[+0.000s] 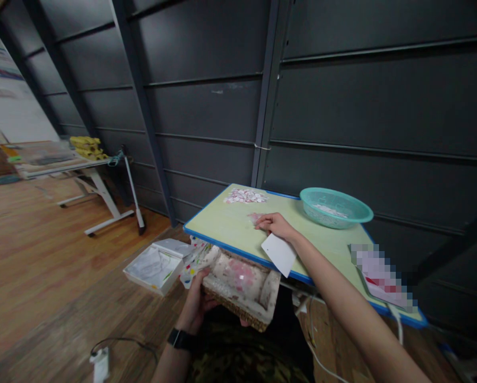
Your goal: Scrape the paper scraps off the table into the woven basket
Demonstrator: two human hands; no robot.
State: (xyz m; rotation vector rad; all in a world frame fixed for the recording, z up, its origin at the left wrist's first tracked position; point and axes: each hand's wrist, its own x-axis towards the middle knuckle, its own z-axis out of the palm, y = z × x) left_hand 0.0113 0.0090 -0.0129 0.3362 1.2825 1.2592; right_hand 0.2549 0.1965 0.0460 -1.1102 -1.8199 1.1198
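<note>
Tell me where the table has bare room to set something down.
Free: the table at front left, between white pile and blue edge; the gap between pile and basket; the patch bordered by right forearm, basket and pixelated item. Crowded: around the right hand, with card and pinkish bits, and by the box in the left hand.

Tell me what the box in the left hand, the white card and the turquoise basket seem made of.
Box: probably corrugated cardboard, given its ridged brown side; whitish rim glossy, perhaps taped.
White card: smooth, matte; stiff paper or thin plastic, its flatness fits both.
Basket: likely plastic, slightly shiny, evenly tinted.
</note>
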